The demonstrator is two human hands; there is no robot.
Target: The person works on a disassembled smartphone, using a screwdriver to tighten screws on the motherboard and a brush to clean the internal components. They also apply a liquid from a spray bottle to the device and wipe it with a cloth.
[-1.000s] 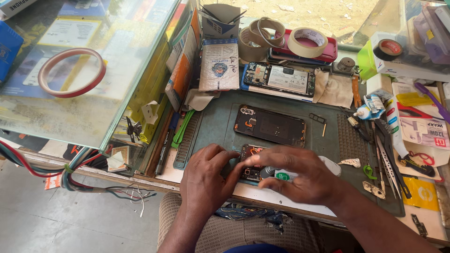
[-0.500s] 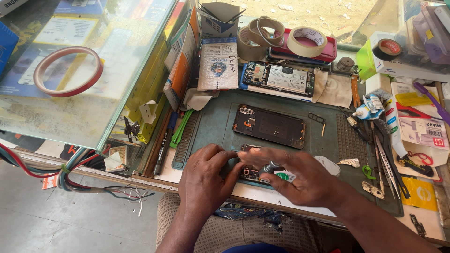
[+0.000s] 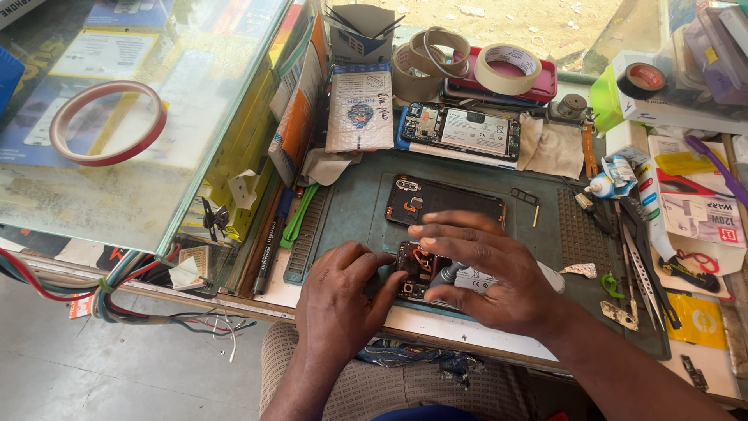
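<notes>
Cluttered repair mat [image 3: 351, 210]: left hand [image 3: 339, 300] pinches opened phone [image 3: 417, 273], right hand [image 3: 487, 273] grips screwdriver [image 3: 450, 274]; slip could gouge the board

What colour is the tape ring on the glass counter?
The tape ring is red, seen best in the head view.

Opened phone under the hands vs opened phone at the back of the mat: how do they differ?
The near phone lies under the left hand and right hand, mostly covered; the far phone lies untouched, fully visible. The near phone shows reddish parts; the far phone shows a pale battery. Both lie flat, insides exposed.
</notes>
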